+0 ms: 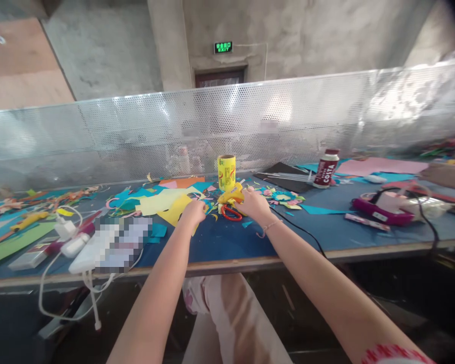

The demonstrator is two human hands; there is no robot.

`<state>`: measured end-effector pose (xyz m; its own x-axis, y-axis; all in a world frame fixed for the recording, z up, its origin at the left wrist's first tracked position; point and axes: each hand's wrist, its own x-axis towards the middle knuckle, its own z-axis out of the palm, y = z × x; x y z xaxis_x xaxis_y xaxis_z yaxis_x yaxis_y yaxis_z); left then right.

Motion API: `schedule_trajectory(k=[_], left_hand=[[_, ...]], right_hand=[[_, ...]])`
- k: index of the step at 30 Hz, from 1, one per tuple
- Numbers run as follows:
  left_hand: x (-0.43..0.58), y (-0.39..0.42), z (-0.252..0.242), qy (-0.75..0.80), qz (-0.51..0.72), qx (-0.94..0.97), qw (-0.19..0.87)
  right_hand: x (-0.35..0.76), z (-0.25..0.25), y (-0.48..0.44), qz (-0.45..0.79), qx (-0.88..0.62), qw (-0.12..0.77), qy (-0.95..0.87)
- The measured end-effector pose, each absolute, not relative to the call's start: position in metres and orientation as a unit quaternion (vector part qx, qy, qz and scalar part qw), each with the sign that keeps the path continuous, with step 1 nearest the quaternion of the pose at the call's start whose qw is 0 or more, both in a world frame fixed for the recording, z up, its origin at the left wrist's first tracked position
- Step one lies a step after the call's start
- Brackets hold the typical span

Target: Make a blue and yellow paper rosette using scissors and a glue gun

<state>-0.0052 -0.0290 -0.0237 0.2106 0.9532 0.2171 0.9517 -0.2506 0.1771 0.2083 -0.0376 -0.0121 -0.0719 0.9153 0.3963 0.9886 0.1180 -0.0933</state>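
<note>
My right hand (253,205) is closed around a yellow glue gun (230,194), whose black cord (303,231) trails back over the table edge. Red-handled scissors (231,214) lie just below the gun. My left hand (194,211) is closed in a pinch on a small paper piece that I cannot make out, beside a yellow paper sheet (163,204). Both hands rest over the blue table top (220,240), amid coloured paper scraps. A yellow can (226,172) stands upright just behind the glue gun.
A Costa bottle (326,168) stands at the back right near dark sheets. A pink device with cables (382,208) lies to the right. White chargers and cords (76,242) sit at the left front. A perforated metal screen (227,131) closes the table's far side.
</note>
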Motion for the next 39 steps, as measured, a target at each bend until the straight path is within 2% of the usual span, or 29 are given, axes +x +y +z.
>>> schedule_trajectory(k=[25, 39], left_hand=[[-0.01, -0.018, -0.033, 0.618, 0.136, 0.774, 0.032], [-0.009, -0.012, -0.039, 0.593, 0.195, 0.779, 0.059]], right_hand=[[0.203, -0.018, -0.038, -0.094, -0.63, 0.206, -0.743], [0.19, -0.027, -0.039, -0.16, -0.609, 0.159, -0.76]])
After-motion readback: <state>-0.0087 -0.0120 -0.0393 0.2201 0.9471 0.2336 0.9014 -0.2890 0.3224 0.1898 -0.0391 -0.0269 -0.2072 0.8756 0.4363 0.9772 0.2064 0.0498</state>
